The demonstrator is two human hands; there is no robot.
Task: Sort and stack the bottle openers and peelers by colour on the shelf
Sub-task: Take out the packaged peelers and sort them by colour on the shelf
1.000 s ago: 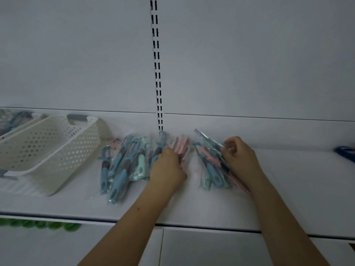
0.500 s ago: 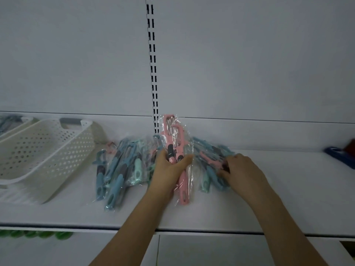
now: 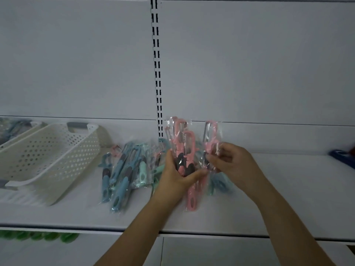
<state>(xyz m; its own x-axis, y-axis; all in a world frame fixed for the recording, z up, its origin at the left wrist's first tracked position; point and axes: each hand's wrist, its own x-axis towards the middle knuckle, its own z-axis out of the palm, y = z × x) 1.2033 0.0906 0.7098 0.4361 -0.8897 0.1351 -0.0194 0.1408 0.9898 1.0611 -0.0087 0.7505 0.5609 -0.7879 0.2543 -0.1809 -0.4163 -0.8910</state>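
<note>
My left hand grips a bunch of pink peelers in clear wrappers, held upright above the white shelf. Just to its right, my right hand pinches one more wrapped pink peeler, also upright and close to the bunch. A heap of blue and mint peelers lies on the shelf left of my hands. A few mint and blue ones lie under my right hand, partly hidden.
A white perforated basket leans tilted at the shelf's left end, with a second basket behind it. A dark blue object sits at the far right edge. Green items show below the shelf front.
My left hand has lifted the pink bunch higher off the shelf. My right hand left the pile on the right and came up holding a single pink peeler beside the bunch.
</note>
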